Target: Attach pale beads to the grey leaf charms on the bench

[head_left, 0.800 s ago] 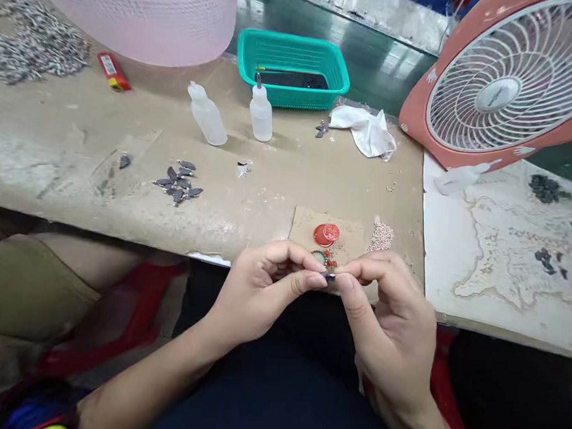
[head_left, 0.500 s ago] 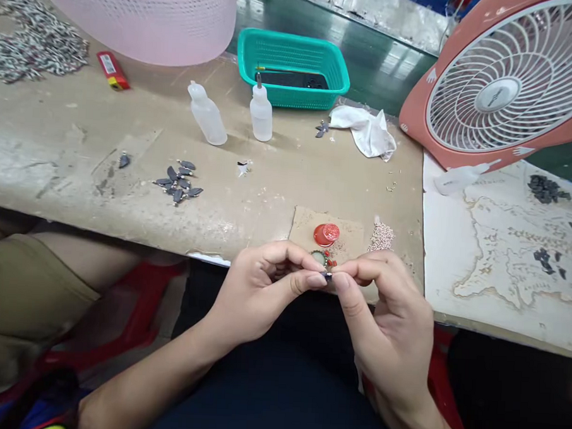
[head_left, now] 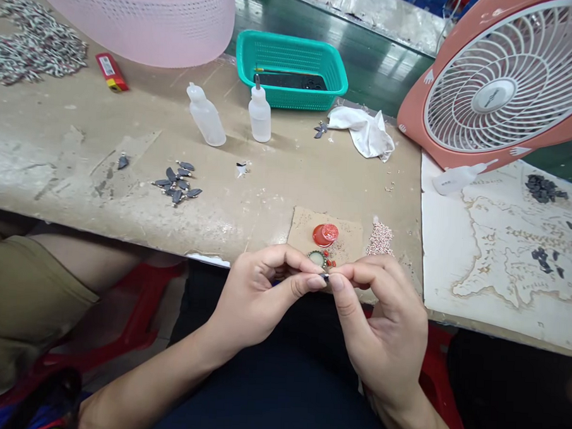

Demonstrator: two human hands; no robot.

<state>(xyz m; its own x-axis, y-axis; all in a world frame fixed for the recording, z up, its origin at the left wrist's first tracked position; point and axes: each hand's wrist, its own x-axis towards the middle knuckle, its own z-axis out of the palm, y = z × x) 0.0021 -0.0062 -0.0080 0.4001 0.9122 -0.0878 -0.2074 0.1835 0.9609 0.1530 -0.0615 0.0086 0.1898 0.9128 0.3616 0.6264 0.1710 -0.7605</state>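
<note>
Between thumb and forefinger, my left hand [head_left: 258, 293] pinches a small dark grey leaf-shaped piece [head_left: 324, 276], mostly hidden by the fingertips. My right hand [head_left: 383, 313] closes its thumb and index finger on the pale tip at the piece's other end. Just beyond the fingertips lie a bottle cap [head_left: 317, 258] with pale contents and several small red bits [head_left: 330, 262]. A red cup-like piece [head_left: 325, 234] sits on a cardboard scrap [head_left: 304, 225]. To its right is a heap of tiny pinkish beads [head_left: 380, 237].
Leaf-shaped dark pieces [head_left: 177, 183] lie left on the table. Two plastic squeeze bottles [head_left: 260, 115] stand behind, near a green basket [head_left: 291, 104] and a white cloth [head_left: 365, 131]. A pink fan [head_left: 416, 113] is at right, a red lighter [head_left: 111, 72] at left. Another person's leg [head_left: 41, 267] shows left.
Both hands keep hold of the small piece at nearly the same spot. My right hand has shifted slightly left and tilted a little; the objects on the table stay put.
</note>
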